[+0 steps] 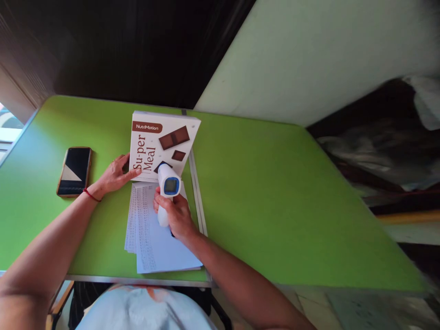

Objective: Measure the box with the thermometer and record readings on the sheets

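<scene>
Thermometer (167, 175) is up before the box (156, 146), my right hand (177, 213) wrapped round its handle. Done, I judge: box upright, thermometer aimed at it. Outstanding: no legible reading on the screen (171, 186). My left hand (116, 176) pinches the box's lower left edge. Papers (165, 252) lie beneath; phone (77, 165) further left.

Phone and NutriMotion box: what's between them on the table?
In the head view, the left hand lies between the phone and the NutriMotion box, its thumb over the box's front; green table shows beyond the hand.
</scene>
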A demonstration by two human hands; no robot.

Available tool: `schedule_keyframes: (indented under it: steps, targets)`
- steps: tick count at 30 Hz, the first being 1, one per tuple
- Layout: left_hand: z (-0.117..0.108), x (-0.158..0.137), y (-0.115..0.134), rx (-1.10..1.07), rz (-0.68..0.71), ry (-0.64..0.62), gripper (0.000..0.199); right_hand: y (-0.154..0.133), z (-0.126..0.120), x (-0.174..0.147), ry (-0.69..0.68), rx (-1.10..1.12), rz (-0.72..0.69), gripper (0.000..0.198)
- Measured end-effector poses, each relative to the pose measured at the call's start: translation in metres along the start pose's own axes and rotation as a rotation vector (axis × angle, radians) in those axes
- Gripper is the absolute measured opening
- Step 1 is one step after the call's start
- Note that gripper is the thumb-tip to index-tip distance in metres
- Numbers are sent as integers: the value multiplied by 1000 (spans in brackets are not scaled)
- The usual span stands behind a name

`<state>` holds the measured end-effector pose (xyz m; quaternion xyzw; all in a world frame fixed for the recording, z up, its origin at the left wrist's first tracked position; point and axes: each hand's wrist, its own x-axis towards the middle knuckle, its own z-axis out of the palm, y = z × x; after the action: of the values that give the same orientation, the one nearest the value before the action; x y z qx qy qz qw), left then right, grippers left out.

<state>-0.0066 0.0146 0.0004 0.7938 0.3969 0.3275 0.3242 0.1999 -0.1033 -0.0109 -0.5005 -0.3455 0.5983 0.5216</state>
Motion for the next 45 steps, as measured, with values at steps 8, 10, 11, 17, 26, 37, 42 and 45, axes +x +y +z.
schedule_keyframes:
  steps: [8,10,11,17,26,37,42,45]
  targets:
    - [0,0,0,11,-30,21,59,-1,3,0,-7,-8,25,33]
    - [-1,0,1,28,-28,27,57,-2,4,0,-10,3,27,33]
    - [-1,0,1,33,-28,29,56,-3,5,1,-12,6,25,32]
    - [-2,0,-1,15,-47,28,50,-7,6,1,-12,2,26,31]
    - [-2,1,0,10,-64,44,47,-10,8,1,-3,12,29,31]
    - [-5,0,3,-108,-73,23,57,-10,6,3,-17,-33,-9,32]
    - [-6,1,6,-205,-97,-37,57,-9,5,3,-14,-41,-8,32]
    - [-6,1,7,-221,-100,-31,58,-9,6,3,-10,-37,-9,31]
